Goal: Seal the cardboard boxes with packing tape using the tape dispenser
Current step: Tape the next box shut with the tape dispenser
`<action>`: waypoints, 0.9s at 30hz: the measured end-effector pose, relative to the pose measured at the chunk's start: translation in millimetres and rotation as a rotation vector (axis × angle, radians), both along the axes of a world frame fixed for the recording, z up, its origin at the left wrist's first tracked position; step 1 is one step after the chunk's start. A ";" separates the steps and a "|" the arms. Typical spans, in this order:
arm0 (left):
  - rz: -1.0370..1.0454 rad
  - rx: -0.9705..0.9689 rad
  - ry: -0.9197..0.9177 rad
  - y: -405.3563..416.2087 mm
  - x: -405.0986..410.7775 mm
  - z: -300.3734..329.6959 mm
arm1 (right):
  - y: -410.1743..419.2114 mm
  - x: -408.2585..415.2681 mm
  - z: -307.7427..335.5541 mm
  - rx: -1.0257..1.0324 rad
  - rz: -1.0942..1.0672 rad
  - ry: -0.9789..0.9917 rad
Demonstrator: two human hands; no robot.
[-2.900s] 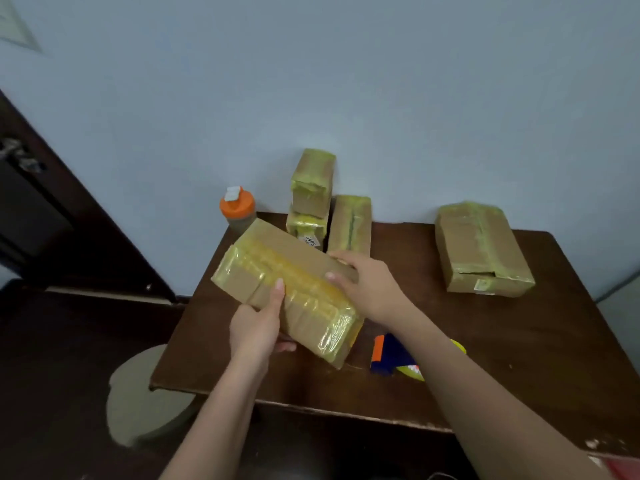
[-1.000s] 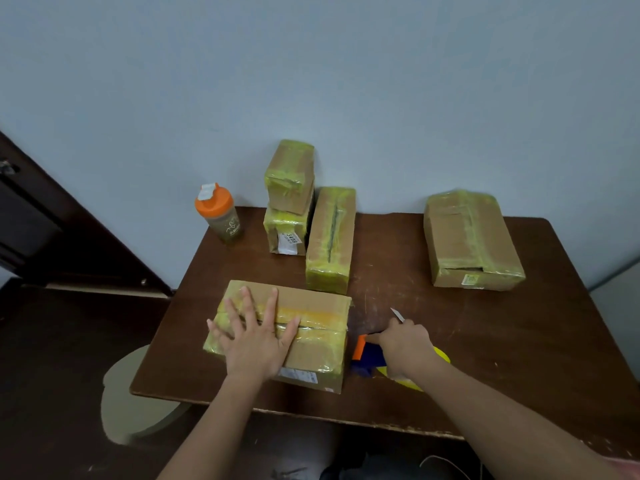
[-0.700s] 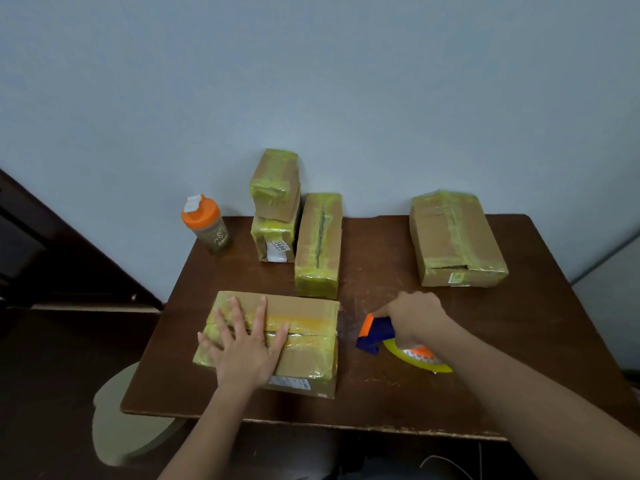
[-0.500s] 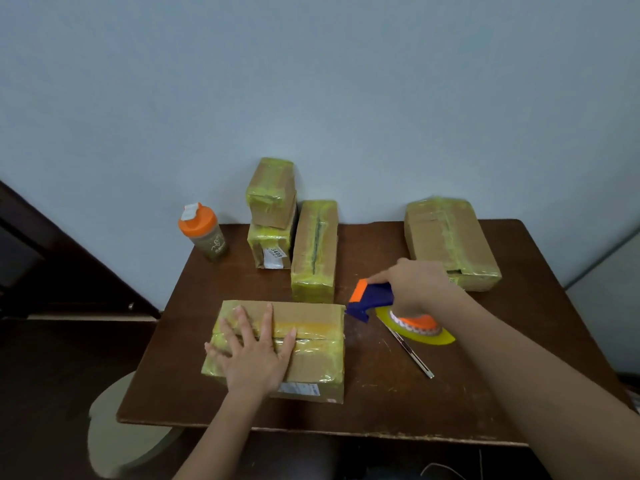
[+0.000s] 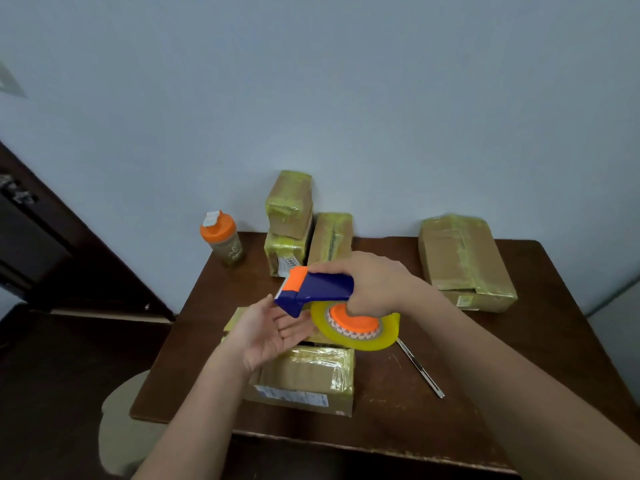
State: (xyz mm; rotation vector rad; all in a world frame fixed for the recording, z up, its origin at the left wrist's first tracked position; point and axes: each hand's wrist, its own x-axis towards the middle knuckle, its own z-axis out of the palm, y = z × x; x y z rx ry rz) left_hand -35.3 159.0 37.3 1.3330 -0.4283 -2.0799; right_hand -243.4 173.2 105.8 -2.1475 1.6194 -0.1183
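Gripping the blue and orange tape dispenser [image 5: 313, 288] by its handle, the right hand [image 5: 375, 284] holds it in the air above the table [image 5: 485, 358], its yellow tape roll [image 5: 356, 327] hanging below. The left hand [image 5: 268, 332] lies palm up and relaxed just under the dispenser's toothed nose, holding nothing. Beneath both hands a taped cardboard box [image 5: 304, 374] rests flat near the table's front edge. A thin metal tool [image 5: 420, 368] lies to its right. Farther back stand 3 taped boxes [image 5: 291, 216], 1 larger box [image 5: 460, 261] and an orange-lidded bottle [image 5: 223, 242].
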 end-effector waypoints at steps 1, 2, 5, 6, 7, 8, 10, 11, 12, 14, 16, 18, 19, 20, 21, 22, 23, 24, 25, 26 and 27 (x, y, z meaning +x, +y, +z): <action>0.020 0.009 0.060 0.3 2.6 0.5 | -0.5 1.3 -0.7 0.002 0.008 -0.004; 0.045 0.011 0.106 0.2 4.9 0.3 | -1.2 2.3 -2.0 0.003 0.017 -0.003; 0.105 0.012 0.152 -1.1 11.7 -0.5 | -3.6 3.6 -5.8 0.001 0.038 -0.001; 0.114 0.012 0.153 -2.1 13.3 -0.7 | -4.8 3.3 -7.6 0.001 0.044 0.000; 0.119 0.009 0.156 -2.9 14.6 -0.9 | -5.9 2.8 -9.0 0.001 0.048 0.000; 0.121 0.004 0.159 -3.1 14.8 0.4 | -7.1 2.0 -10.1 0.004 0.050 -0.003; 0.132 -0.003 0.166 -3.5 13.9 2.8 | -9.1 0.9 -10.2 0.006 0.058 -0.008; 0.139 -0.003 0.169 -3.8 13.0 3.0 | -9.8 0.2 -9.9 0.002 0.068 -0.010; 0.139 -0.002 0.168 -3.9 11.9 3.2 | -10.5 -0.8 -10.0 -0.003 0.078 -0.011; 0.110 -0.011 0.153 -4.4 9.5 2.8 | -11.9 -3.2 -9.9 -0.007 0.091 -0.017; 0.082 -0.030 0.146 -4.7 7.2 2.5 | -13.6 -6.3 -10.6 -0.003 0.099 -0.024; 0.080 -0.037 0.137 -5.6 6.1 1.6 | -14.9 -9.2 -11.5 -0.005 0.115 -0.037; 0.089 -0.037 0.128 -6.2 6.1 1.0 | -15.1 -10.3 -11.9 -0.010 0.125 -0.045; 0.099 -0.033 0.111 -6.9 5.7 0.5 | -15.0 -11.3 -12.6 -0.015 0.135 -0.052; 0.106 -0.033 0.084 -7.6 5.4 0.4 | -14.6 -11.9 -13.2 -0.020 0.144 -0.056; 0.103 -0.039 0.040 -8.8 5.4 0.5 | -13.8 -12.0 -14.0 -0.025 0.151 -0.055; 0.091 -0.056 -0.020 -10.8 6.3 1.0 | -12.7 -11.4 -14.1 -0.031 0.155 -0.050; 0.070 -0.080 -0.097 -13.4 8.5 2.0 | -11.3 -9.8 -14.4 -0.030 0.156 -0.043; 0.045 -0.107 -0.178 -16.2 11.0 4.1 | -9.9 -7.1 -14.6 -0.026 0.158 -0.036; 0.022 -0.131 -0.255 -19.5 14.7 6.1 | -8.7 -3.0 -15.2 -0.023 0.164 -0.028; 0.005 -0.151 -0.319 -22.5 18.9 8.2 | -7.8 1.9 -15.7 -0.027 0.175 -0.017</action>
